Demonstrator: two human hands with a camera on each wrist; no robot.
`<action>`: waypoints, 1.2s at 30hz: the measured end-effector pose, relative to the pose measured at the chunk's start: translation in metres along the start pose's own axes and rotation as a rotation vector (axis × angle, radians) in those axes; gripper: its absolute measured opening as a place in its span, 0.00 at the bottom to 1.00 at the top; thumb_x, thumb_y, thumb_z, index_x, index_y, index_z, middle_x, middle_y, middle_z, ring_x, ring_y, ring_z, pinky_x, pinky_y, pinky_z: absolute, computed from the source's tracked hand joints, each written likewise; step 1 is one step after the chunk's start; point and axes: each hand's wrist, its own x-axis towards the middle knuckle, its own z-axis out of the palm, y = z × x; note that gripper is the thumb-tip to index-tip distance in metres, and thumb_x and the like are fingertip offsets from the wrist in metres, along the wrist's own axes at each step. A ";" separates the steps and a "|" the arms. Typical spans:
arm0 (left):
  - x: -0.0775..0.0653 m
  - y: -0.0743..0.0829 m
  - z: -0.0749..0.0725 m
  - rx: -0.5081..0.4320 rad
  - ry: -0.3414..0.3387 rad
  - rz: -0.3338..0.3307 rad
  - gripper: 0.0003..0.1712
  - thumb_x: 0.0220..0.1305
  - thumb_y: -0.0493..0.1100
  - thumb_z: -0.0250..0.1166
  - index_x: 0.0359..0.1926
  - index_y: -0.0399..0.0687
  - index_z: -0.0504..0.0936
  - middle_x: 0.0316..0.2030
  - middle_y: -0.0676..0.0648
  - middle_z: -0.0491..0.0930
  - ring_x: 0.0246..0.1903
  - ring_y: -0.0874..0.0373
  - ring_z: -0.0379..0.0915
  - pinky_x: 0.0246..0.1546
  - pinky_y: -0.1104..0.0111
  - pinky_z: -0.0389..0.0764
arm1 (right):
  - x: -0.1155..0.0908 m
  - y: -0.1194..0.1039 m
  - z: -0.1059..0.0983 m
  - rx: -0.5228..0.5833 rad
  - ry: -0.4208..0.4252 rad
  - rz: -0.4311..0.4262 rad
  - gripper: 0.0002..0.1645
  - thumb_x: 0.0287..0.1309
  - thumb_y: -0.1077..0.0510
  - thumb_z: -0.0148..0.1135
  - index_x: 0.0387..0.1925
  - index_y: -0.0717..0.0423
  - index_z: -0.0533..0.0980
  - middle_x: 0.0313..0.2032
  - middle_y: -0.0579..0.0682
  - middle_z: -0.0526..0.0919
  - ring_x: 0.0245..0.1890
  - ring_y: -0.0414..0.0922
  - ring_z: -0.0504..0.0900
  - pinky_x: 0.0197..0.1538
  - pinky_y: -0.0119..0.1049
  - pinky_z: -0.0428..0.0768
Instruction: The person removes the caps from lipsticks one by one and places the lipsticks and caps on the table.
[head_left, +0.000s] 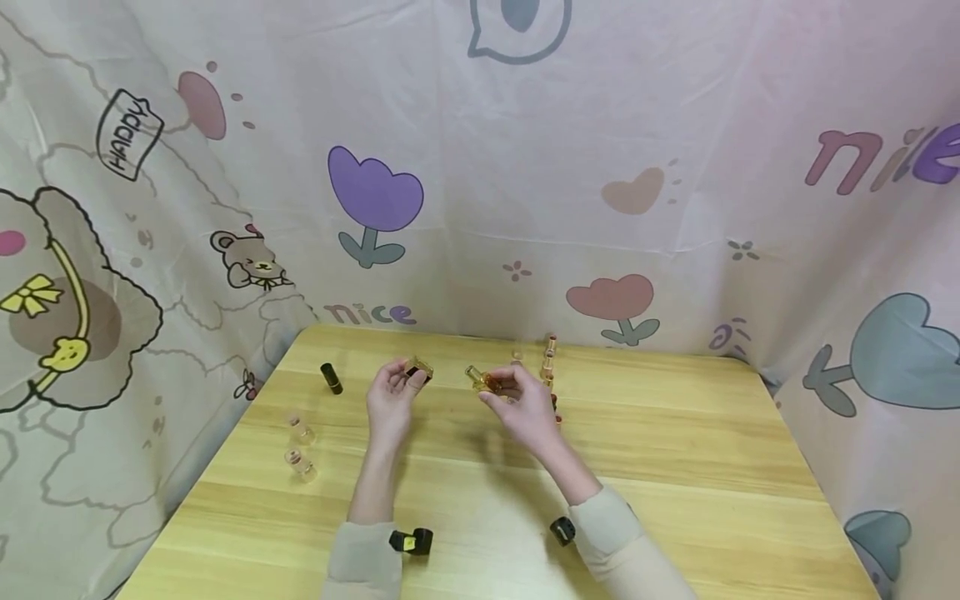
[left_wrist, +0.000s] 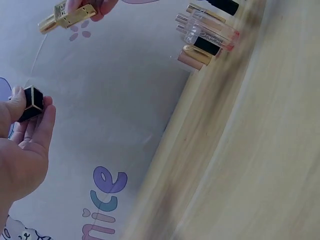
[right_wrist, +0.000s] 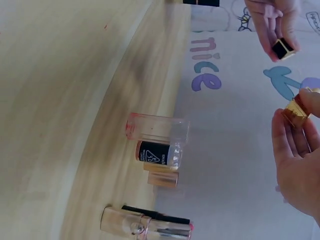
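Above the far half of the table, my left hand holds a black, gold-edged square cap between thumb and fingers. My right hand pinches a gold lipstick tube with a square body and a narrower end that points toward the left hand. A gap separates the cap from the tube. In the right wrist view the cap shows its dark face, and the gold tube is partly covered by the thumb. Whether any lipstick bullet shows cannot be made out.
Past the right hand, a row of lipsticks stands on the wooden table, partly hidden by that hand. On the left stand a black lipstick tube and two clear pinkish tubes. A printed curtain hangs behind the table.
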 end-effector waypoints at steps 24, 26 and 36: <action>-0.021 -0.015 0.013 0.180 -0.312 0.039 0.25 0.60 0.28 0.74 0.56 0.27 0.75 0.53 0.29 0.79 0.53 0.45 0.81 0.56 0.69 0.84 | -0.031 0.019 -0.037 0.062 0.138 0.023 0.25 0.56 0.70 0.75 0.56 0.64 0.80 0.51 0.58 0.85 0.51 0.55 0.85 0.60 0.45 0.85; -0.023 -0.016 0.015 0.205 -0.338 0.035 0.24 0.60 0.28 0.74 0.55 0.29 0.76 0.52 0.31 0.80 0.54 0.42 0.81 0.57 0.68 0.84 | -0.034 0.021 -0.040 0.055 0.142 0.018 0.24 0.56 0.70 0.75 0.55 0.62 0.81 0.50 0.57 0.84 0.50 0.54 0.85 0.60 0.43 0.86; -0.031 -0.023 0.021 0.297 -0.422 0.011 0.22 0.57 0.28 0.75 0.52 0.31 0.78 0.49 0.34 0.82 0.52 0.40 0.82 0.55 0.66 0.86 | -0.047 0.031 -0.053 0.048 0.159 0.020 0.20 0.55 0.72 0.74 0.51 0.64 0.82 0.48 0.58 0.86 0.46 0.49 0.87 0.56 0.34 0.86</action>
